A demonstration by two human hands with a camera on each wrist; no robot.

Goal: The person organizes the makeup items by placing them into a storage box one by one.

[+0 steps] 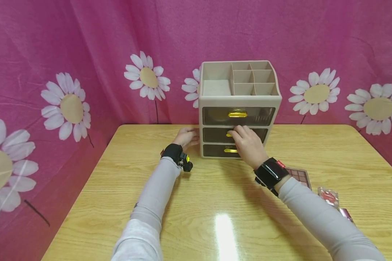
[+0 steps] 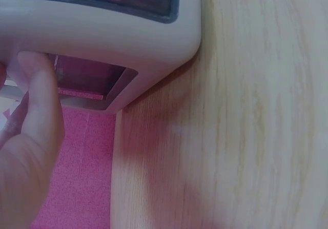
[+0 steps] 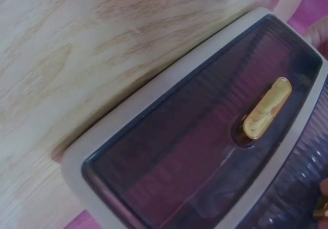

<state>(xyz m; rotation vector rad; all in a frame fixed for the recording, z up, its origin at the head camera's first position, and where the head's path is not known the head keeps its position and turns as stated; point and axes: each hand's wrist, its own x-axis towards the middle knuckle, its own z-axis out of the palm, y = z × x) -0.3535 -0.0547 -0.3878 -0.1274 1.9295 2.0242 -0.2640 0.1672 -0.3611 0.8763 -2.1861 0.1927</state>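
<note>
Steadying the drawer organiser [image 1: 240, 108] at the worktop's [image 1: 215, 217] far edge, left hand [image 1: 186, 137] flat against its side. Pinching the middle drawer's gold handle [image 1: 229, 134] with right hand [image 1: 248, 145]. Probably light, stiff, slippery plastic; best pulled by that handle.

Your left hand [image 2: 28, 152]: thumb pressed against the beige plastic drawer organiser's [image 2: 118, 34] side | organiser: corner resting on the light wooden table [image 2: 230, 137] | pink cloth [image 2: 77, 172] past the table's edge

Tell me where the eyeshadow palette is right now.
In the head view, the eyeshadow palette lies flat on the wooden table, on the person's right, partly hidden behind the right wrist, in front of the drawer organizer.
</note>
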